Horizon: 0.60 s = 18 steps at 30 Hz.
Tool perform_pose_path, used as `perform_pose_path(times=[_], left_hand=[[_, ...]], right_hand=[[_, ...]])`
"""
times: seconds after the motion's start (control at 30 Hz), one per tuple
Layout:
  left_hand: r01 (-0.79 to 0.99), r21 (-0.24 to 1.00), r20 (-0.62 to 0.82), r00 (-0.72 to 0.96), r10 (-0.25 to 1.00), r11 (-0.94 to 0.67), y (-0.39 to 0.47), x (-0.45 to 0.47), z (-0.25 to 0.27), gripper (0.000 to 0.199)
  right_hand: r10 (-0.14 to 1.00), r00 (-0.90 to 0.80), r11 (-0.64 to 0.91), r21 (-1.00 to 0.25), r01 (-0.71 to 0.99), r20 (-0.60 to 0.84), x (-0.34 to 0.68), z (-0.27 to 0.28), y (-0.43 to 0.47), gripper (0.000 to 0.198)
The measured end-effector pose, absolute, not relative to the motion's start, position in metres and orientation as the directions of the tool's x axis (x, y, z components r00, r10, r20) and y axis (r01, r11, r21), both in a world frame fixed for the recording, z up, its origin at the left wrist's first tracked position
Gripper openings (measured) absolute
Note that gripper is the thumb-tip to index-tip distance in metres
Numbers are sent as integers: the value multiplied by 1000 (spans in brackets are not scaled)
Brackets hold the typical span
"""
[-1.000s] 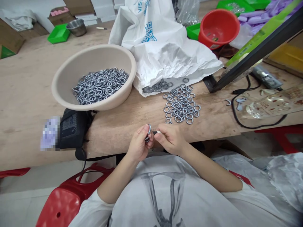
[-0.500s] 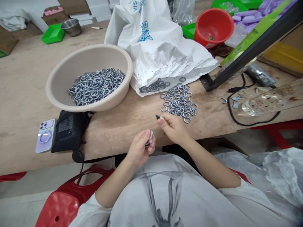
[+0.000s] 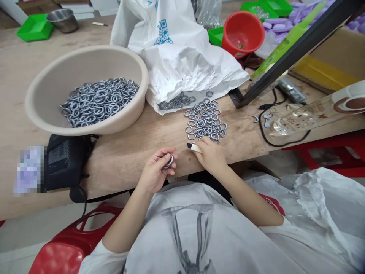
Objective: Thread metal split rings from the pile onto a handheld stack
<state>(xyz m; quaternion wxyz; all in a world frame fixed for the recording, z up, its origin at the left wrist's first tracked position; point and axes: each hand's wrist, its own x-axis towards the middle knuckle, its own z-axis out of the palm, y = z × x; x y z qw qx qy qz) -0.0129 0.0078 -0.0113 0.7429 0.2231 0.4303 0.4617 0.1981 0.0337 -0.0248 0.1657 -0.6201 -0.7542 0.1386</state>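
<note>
My left hand (image 3: 157, 168) is closed around a grey metal ring (image 3: 169, 162), pinched between thumb and fingers above the table's front edge. Whether a second ring sits under it I cannot tell. In my right hand (image 3: 210, 155) is a flat white stick (image 3: 195, 147) with a black slanted tip pointing left. The fingertips of this hand are at the near edge of a loose pile of grey rings (image 3: 205, 121), and partly hidden. Behind the pile, more rings (image 3: 178, 101) lie in the mouth of a white sack (image 3: 182, 57).
A large beige basin (image 3: 85, 53) of many similar rings stands at left, beside a black pouch (image 3: 67, 163). To the right are a slanted black metal bar (image 3: 288, 57), a cable (image 3: 264, 133) and a clear cup (image 3: 308, 116). A red bowl (image 3: 243, 32) stands behind.
My left hand has turned and loosened, showing the ring more plainly. More of the white stick shows in my right hand, now at the pile's near edge. The whole view has shifted.
</note>
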Motion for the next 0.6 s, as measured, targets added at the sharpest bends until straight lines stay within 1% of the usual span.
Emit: perform_pose_path(times=[0.03,0.1,0.13,0.17,0.23,0.37,0.43,0.5,0.53,0.6], left_hand=[[-494,724,-441,205,874,481,9,-11,-12,34],[-484,714,-459,223,860,506,10,-6,-12,34],[-473,707,-469,242,849,525,10,-2,-11,35],[-461,700,-478,266,837,545,9,2,-11,39],[-441,686,-488,312,816,579,6,9,-12,48],[-408,712,-461,343,818,572,2,15,-14,58],[-394,732,-440,352,826,557,2,12,-14,58],[-412,729,-427,352,833,547,3,9,-13,55],[-432,722,-424,342,839,541,4,8,-12,53],[-476,711,-425,294,856,517,4,8,-11,49]], right_hand=[[979,-186,205,-507,837,88,196,-24,34,17],[965,-235,243,-733,635,117,190,-21,36,16],[955,-265,255,-820,512,132,186,-19,37,16],[946,-290,259,-877,406,145,181,-17,37,17],[934,-319,255,-925,283,160,171,-14,34,19],[932,-322,244,-945,218,166,158,-15,31,23],[912,-391,201,-967,158,125,160,-16,33,26],[878,-474,120,-990,73,71,167,-14,36,33],[873,-485,90,-995,46,57,170,-12,37,38],[906,-419,103,-992,74,63,173,-8,37,45]])
